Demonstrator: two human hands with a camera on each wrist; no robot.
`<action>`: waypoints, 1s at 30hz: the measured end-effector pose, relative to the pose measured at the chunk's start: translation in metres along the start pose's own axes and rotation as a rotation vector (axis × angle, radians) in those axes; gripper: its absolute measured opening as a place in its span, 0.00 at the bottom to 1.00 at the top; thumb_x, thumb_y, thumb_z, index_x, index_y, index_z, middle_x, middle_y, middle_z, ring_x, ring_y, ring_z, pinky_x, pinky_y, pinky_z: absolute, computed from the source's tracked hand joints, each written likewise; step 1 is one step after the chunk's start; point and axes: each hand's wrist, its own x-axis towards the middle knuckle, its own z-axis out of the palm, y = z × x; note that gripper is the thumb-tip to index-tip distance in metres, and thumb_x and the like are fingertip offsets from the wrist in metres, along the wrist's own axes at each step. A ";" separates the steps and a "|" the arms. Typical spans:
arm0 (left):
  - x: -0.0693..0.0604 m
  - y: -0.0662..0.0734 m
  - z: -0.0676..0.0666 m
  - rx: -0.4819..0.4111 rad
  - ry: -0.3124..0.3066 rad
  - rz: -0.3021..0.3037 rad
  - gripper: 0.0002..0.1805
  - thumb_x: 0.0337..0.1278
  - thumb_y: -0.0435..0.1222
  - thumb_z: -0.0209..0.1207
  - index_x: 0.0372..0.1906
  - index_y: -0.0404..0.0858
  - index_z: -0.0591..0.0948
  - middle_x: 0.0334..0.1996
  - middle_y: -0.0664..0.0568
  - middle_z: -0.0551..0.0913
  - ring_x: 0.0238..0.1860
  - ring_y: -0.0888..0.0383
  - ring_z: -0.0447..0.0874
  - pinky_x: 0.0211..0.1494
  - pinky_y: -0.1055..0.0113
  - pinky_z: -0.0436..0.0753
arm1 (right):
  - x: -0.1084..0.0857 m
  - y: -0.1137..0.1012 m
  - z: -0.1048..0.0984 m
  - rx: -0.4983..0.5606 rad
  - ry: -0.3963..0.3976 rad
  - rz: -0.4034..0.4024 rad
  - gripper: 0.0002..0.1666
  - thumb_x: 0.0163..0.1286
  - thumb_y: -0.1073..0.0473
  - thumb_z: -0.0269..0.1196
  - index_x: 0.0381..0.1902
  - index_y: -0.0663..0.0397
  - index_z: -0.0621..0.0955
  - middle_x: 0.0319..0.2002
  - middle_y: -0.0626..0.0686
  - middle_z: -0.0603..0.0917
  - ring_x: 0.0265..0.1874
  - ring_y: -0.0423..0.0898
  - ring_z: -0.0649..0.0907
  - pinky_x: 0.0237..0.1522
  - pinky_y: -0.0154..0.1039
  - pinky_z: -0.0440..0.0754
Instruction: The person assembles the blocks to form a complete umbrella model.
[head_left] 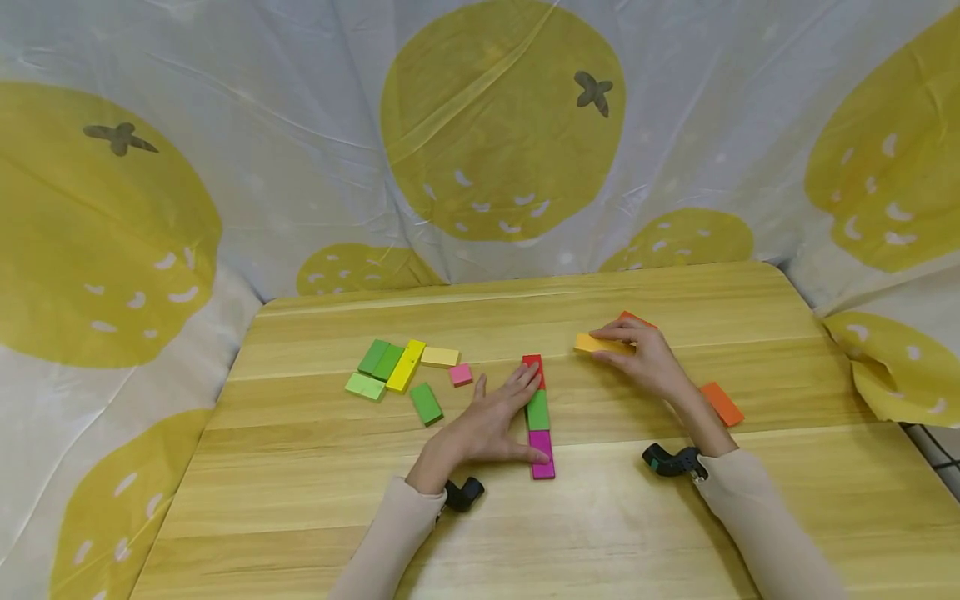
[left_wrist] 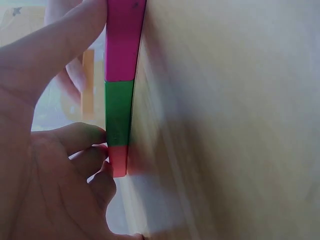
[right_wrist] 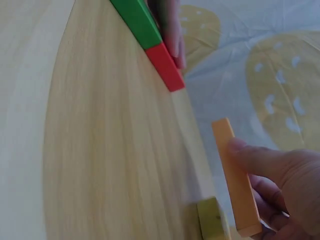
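A red block (head_left: 532,360), a green block (head_left: 537,410) and a magenta block (head_left: 542,467) lie end to end in a straight row. My left hand (head_left: 483,429) rests along it, fingertips at the red block and thumb on the magenta one; the left wrist view shows the fingers against the row's side. To the right, my right hand (head_left: 648,362) pinches a light orange block (head_left: 588,343) between thumb and fingers. In the right wrist view this orange block (right_wrist: 236,182) is tilted, near a yellow block (right_wrist: 211,220) on the table.
Left of the row lie several green blocks (head_left: 426,404), a yellow block (head_left: 406,367), a pale yellow block (head_left: 440,357) and a pink block (head_left: 461,375). One orange block (head_left: 722,404) lies beside my right forearm, another (head_left: 639,319) behind my right hand. A patterned cloth (head_left: 315,183) hangs behind the table.
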 end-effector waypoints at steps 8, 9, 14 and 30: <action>-0.002 0.003 0.003 0.018 -0.002 0.010 0.65 0.52 0.64 0.70 0.85 0.44 0.48 0.86 0.57 0.38 0.86 0.59 0.33 0.80 0.28 0.33 | 0.021 -0.013 0.027 0.007 -0.087 -0.042 0.18 0.69 0.62 0.71 0.56 0.61 0.87 0.55 0.62 0.85 0.59 0.60 0.80 0.63 0.59 0.78; -0.002 0.003 0.003 0.016 -0.002 0.013 0.65 0.52 0.64 0.70 0.85 0.45 0.47 0.86 0.57 0.38 0.86 0.59 0.32 0.80 0.27 0.33 | 0.022 -0.014 0.029 0.007 -0.100 -0.047 0.18 0.69 0.62 0.70 0.56 0.61 0.87 0.55 0.63 0.84 0.59 0.61 0.80 0.64 0.59 0.78; -0.003 0.004 0.005 0.013 0.012 0.023 0.65 0.52 0.63 0.71 0.85 0.44 0.48 0.86 0.56 0.39 0.86 0.58 0.33 0.79 0.26 0.34 | 0.028 -0.016 0.038 -0.003 -0.139 -0.060 0.18 0.70 0.64 0.69 0.56 0.61 0.87 0.55 0.63 0.85 0.59 0.61 0.80 0.66 0.59 0.77; -0.002 0.006 0.005 0.024 0.026 0.020 0.65 0.50 0.62 0.73 0.85 0.42 0.49 0.86 0.56 0.39 0.86 0.58 0.34 0.78 0.24 0.37 | 0.031 -0.018 0.048 -0.030 -0.166 -0.068 0.18 0.71 0.62 0.68 0.57 0.61 0.86 0.55 0.62 0.85 0.60 0.60 0.80 0.68 0.59 0.76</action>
